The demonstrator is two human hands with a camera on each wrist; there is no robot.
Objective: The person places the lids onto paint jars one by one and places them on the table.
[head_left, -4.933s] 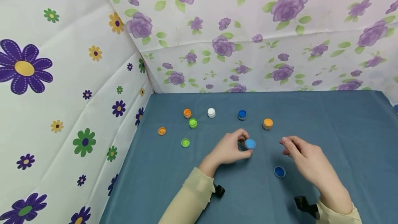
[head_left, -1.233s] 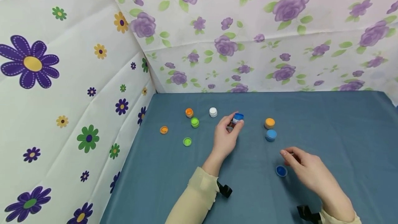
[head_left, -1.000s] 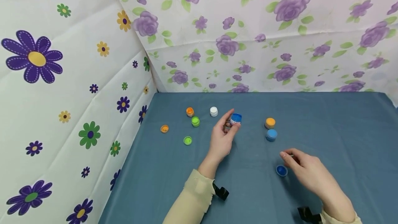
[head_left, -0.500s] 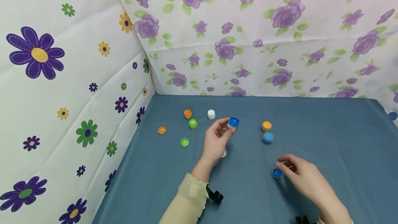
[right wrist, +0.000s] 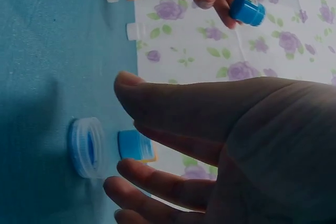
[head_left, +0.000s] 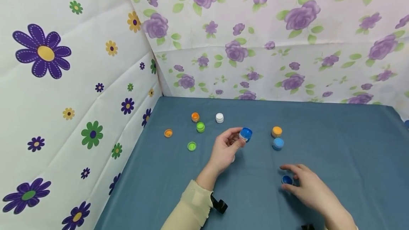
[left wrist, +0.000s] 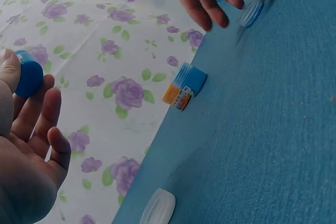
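My left hand (head_left: pixel 223 150) pinches a small dark blue paint jar (head_left: pixel 245 134) between thumb and fingers, raised over the blue cloth and tipped slightly. In the left wrist view the jar (left wrist: pixel 29 74) sits at the fingertips. A dark blue lid (head_left: pixel 287 180) lies inner side up on the cloth. Around it my right hand (head_left: pixel 308 187) spreads thumb and forefinger, one on each side. In the right wrist view a gap shows between those fingers and the lid (right wrist: pixel 86 148). Behind the left hand a whitish lid (head_left: pixel 233 158) is mostly hidden; the left wrist view shows this lid (left wrist: pixel 159 207) better.
A light blue jar (head_left: pixel 278 144) stands against a yellow-orange jar (head_left: pixel 276 132). Farther left are an orange jar (head_left: pixel 195 117), a green jar (head_left: pixel 200 127) and a white jar (head_left: pixel 219 118). An orange lid (head_left: pixel 168 133) and a green lid (head_left: pixel 191 146) lie nearby. Flowered sheets rise behind and at left.
My left hand has put the light blue jar beside the yellow-orange one, picked up the dark blue jar and brought it nearer. My right hand has come down to the dark blue lid, fingers parting.
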